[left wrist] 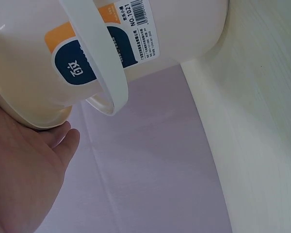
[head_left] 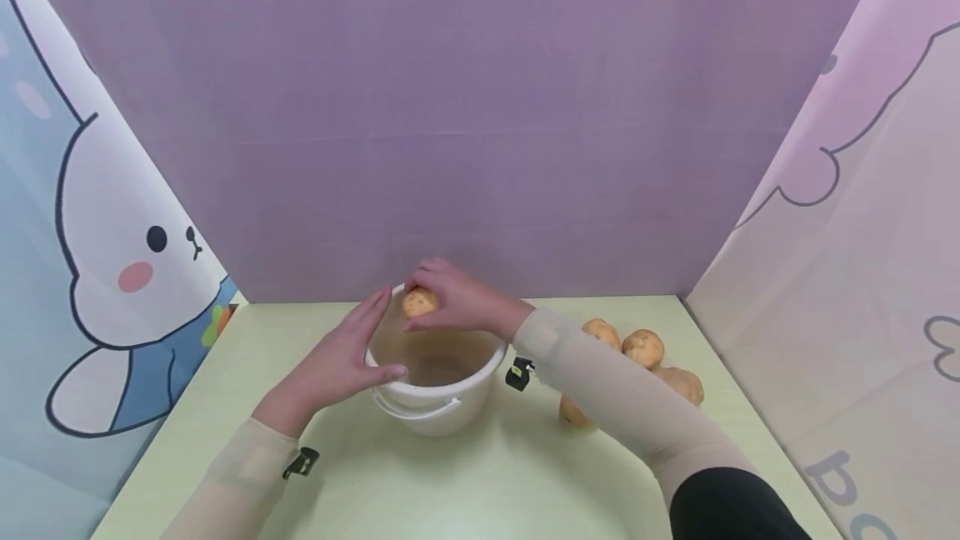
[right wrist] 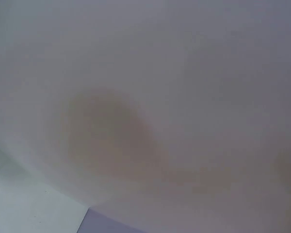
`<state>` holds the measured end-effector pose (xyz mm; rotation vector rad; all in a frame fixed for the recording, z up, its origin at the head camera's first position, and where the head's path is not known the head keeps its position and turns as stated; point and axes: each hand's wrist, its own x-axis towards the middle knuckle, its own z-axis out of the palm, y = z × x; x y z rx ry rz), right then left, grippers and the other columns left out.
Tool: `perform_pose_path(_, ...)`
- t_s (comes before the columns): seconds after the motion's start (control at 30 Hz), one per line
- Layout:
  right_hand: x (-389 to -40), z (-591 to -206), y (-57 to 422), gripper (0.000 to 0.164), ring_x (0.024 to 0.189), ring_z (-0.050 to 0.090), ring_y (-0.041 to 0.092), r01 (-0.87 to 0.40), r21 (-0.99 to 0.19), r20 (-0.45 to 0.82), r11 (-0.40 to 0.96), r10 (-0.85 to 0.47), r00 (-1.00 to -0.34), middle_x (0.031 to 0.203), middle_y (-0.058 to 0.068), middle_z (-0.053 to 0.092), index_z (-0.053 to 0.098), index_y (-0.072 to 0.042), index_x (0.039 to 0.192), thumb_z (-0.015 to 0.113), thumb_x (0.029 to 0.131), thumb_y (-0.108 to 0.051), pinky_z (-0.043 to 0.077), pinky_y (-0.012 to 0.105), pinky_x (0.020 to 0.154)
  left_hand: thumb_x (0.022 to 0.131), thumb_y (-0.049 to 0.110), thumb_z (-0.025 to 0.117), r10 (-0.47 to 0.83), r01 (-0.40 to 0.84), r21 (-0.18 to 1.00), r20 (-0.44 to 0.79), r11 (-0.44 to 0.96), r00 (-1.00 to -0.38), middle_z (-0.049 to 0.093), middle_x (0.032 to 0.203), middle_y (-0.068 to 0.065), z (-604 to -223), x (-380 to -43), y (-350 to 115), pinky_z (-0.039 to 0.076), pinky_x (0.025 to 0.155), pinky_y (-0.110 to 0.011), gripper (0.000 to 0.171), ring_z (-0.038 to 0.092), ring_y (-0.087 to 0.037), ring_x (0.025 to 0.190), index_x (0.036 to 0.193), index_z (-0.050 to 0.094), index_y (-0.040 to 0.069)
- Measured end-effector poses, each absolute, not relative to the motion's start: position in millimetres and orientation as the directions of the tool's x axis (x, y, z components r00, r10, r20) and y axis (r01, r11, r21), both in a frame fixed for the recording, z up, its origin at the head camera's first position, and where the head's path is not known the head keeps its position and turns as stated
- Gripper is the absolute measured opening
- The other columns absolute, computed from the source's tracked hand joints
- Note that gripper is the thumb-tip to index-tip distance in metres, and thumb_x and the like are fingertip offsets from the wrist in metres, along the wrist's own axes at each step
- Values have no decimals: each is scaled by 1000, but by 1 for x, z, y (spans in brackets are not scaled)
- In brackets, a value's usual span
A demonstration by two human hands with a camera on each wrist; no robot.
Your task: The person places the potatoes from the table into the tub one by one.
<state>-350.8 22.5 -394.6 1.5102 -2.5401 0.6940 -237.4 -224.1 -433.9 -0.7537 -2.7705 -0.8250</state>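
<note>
A white bucket (head_left: pixel 450 411) with a white handle (head_left: pixel 420 415) stands on the table. My left hand (head_left: pixel 333 365) holds its left side at the rim, the thumb lying over the near edge and the fingers along the far left. The left wrist view shows the same bucket (left wrist: pixel 184 24) with a printed label (left wrist: pixel 145 36), and the left hand (left wrist: pixel 26 165) at its rim. Over the bucket's mouth, my right hand (head_left: pixel 465 298) grips a potato (head_left: pixel 419 302) between thumb and fingers. The right wrist view is mostly a pale blur, so the potato is hard to make out there.
Several potatoes lie on the table to the right, among them one potato (head_left: pixel 643 348) behind my right forearm and another (head_left: pixel 573 412) partly under it. A purple backdrop (head_left: pixel 480 148) rises behind the table (head_left: pixel 420 498). Printed cloths flank both sides.
</note>
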Motion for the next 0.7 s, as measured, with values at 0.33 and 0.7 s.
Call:
perform_pose_path(0.33, -350, -399, 22, 59, 120, 56, 15, -864, -290, 287, 412, -824, -489, 128, -2, 67, 71, -12, 132, 93, 90, -47, 50, 29, 104, 92, 65, 82, 424, 504, 467, 273, 727, -864, 19, 182, -23, -433, -238, -222, 31, 128, -68, 124, 23, -46, 166, 175, 18, -1)
perform_pose_path(0.7, -350, -395, 27, 57, 124, 56, 17, -849, -313, 273, 425, -816, -509, 129, -1, 67, 72, -11, 133, 92, 93, -45, 50, 31, 109, 93, 66, 82, 421, 498, 477, 267, 724, -867, 18, 183, -19, -432, -239, -223, 32, 127, -69, 123, 23, -46, 166, 176, 18, 0)
